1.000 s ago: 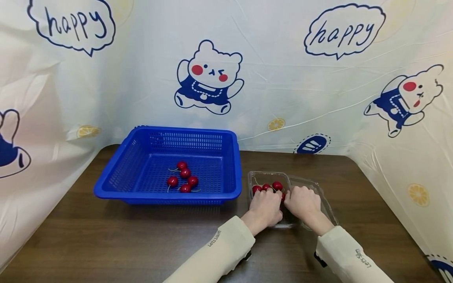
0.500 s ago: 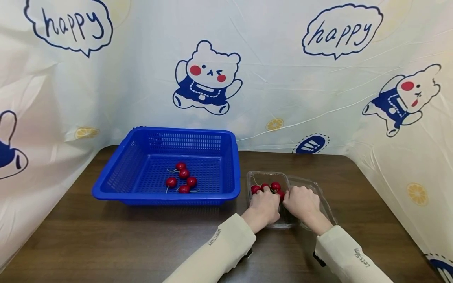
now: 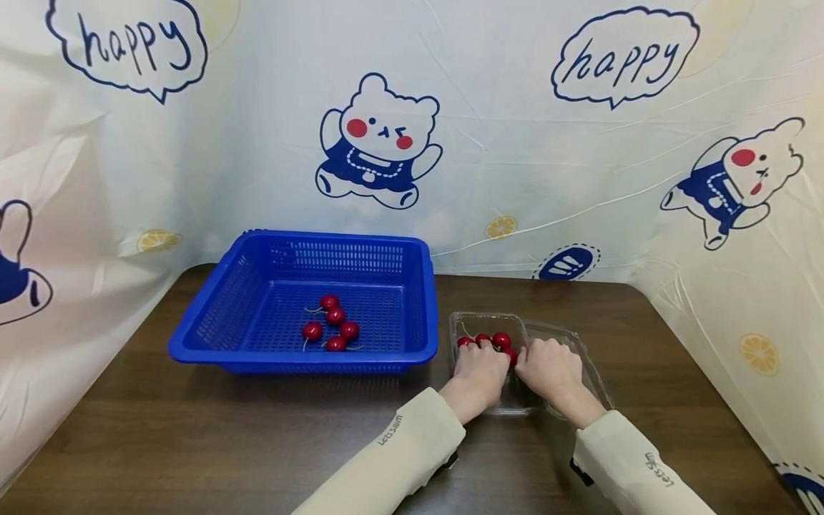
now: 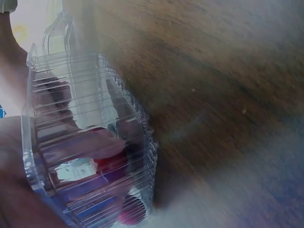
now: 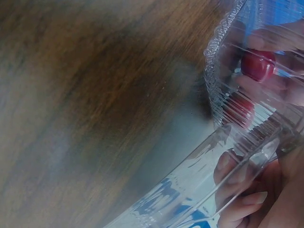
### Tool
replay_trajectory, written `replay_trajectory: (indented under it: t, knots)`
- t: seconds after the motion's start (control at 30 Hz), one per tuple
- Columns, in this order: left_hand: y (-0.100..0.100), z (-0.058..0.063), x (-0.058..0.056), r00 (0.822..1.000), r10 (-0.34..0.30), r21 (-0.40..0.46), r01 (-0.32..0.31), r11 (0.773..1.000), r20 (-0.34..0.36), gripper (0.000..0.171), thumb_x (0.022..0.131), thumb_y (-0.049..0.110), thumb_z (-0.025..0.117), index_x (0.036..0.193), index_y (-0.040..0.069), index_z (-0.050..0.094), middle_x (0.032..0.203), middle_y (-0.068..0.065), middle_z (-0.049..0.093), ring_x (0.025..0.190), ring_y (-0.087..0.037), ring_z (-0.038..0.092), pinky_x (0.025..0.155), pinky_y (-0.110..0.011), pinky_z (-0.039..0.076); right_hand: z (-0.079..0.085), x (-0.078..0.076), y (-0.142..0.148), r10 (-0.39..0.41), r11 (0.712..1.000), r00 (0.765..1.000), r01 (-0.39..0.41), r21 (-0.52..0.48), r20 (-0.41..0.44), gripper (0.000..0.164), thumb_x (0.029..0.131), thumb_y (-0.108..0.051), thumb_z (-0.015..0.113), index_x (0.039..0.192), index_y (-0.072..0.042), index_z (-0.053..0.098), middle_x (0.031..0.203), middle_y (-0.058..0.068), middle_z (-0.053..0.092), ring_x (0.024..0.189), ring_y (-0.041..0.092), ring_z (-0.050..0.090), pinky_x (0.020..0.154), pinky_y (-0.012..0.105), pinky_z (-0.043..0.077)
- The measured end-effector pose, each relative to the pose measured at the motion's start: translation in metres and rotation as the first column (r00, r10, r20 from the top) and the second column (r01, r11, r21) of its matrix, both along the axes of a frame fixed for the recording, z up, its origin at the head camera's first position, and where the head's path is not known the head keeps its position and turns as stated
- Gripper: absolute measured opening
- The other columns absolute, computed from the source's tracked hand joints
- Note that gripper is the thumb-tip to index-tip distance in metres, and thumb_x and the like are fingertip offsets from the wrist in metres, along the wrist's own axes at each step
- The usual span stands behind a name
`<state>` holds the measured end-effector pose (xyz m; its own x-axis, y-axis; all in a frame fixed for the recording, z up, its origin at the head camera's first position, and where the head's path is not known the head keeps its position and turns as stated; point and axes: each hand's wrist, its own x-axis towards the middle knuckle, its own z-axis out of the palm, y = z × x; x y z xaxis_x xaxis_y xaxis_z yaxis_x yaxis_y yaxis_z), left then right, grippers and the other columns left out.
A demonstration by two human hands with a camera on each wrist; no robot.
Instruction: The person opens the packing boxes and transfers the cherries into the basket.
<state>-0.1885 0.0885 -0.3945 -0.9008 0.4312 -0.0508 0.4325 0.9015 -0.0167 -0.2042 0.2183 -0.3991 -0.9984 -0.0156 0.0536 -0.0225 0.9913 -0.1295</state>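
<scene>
A clear plastic box [image 3: 489, 315] with several red cherries [image 3: 502, 340] stands on the table, its lid [image 3: 594, 361] folded out to the right. The left hand [image 3: 479, 375] reaches down into the box, its fingertips hidden from above. Through the box wall in the right wrist view, its fingers pinch a cherry [image 5: 259, 65]; another cherry [image 5: 240, 111] lies close by. The right hand [image 3: 552, 366] holds the box's right edge by the lid fold, with curled fingers showing in the right wrist view. The left wrist view looks through the ribbed box wall [image 4: 85, 102].
To the left of the box stands a blue perforated basket [image 3: 421, 286], with several cherries [image 3: 335, 316] on its floor. Both are on a dark wooden table [image 3: 270, 436]. A printed cloth [image 3: 502, 143] hangs behind and along the sides.
The left hand has shifted and turned slightly inside the box. The right hand keeps its place at the box edge, and the basket cherries have not moved.
</scene>
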Motion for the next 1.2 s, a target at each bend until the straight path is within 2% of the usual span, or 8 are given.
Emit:
replay_trajectory:
  t: [0.17,0.3,0.47,0.7,1.03,1.2]
  knots:
    - [-0.002,0.001,0.002,0.999,-0.034,-0.001,0.034,0.999,-0.004,0.041,0.075,0.030,0.078,0.115,0.021,0.072,0.115,-0.010,0.071,0.098,-0.029,0.066,0.092,-0.044,0.048,-0.001,0.001,-0.001,0.006,1.000,1.000,-0.006,-0.012,0.009,0.044,0.092,-0.024,0.051,0.051,-0.008,0.052,0.054,0.015,0.057,0.046,0.029,0.052,0.039,0.042,0.046]
    - [-0.004,0.002,0.001,0.998,-0.056,0.020,0.057,0.998,-0.024,0.037,0.075,0.029,0.077,0.112,0.023,0.072,0.112,-0.010,0.071,0.095,-0.029,0.065,0.090,-0.045,0.046,0.000,0.000,-0.001,0.007,1.000,1.000,-0.007,-0.005,-0.006,0.044,0.091,-0.024,0.052,0.051,-0.007,0.053,0.053,0.015,0.057,0.046,0.030,0.052,0.039,0.043,0.047]
    - [-0.007,0.003,-0.001,0.996,-0.082,0.018,0.082,0.996,-0.048,0.032,0.079,0.031,0.074,0.110,0.025,0.072,0.108,-0.008,0.072,0.093,-0.026,0.065,0.088,-0.043,0.047,0.000,0.000,-0.001,0.002,1.000,1.000,-0.002,0.011,-0.018,0.043,0.091,-0.024,0.053,0.052,-0.006,0.053,0.056,0.017,0.060,0.048,0.033,0.054,0.040,0.046,0.048]
    - [-0.013,0.003,-0.003,0.986,-0.124,-0.026,0.122,0.992,-0.109,0.022,0.086,0.029,0.066,0.108,0.026,0.072,0.104,-0.007,0.071,0.090,-0.024,0.067,0.082,-0.040,0.052,0.000,0.001,-0.002,0.002,1.000,1.000,-0.002,0.012,-0.022,0.043,0.091,-0.024,0.053,0.051,-0.007,0.052,0.055,0.017,0.059,0.047,0.032,0.054,0.039,0.045,0.047]
    - [-0.022,0.013,-0.004,0.983,-0.164,-0.017,0.163,0.987,-0.080,0.028,0.087,0.025,0.067,0.115,0.026,0.069,0.108,-0.007,0.070,0.091,-0.025,0.067,0.086,-0.040,0.053,0.001,0.001,-0.002,0.008,1.000,1.000,-0.008,0.009,-0.007,0.042,0.090,-0.024,0.053,0.052,-0.007,0.052,0.050,0.012,0.053,0.044,0.028,0.049,0.038,0.040,0.045]
    - [-0.023,0.015,-0.006,0.980,-0.182,0.003,0.183,0.983,-0.079,0.030,0.088,0.024,0.066,0.118,0.025,0.068,0.111,-0.008,0.070,0.091,-0.025,0.066,0.087,-0.040,0.052,0.000,0.000,-0.002,0.005,1.000,1.000,-0.005,0.013,-0.003,0.042,0.090,-0.024,0.053,0.052,-0.006,0.054,0.052,0.013,0.055,0.045,0.029,0.050,0.039,0.042,0.047]
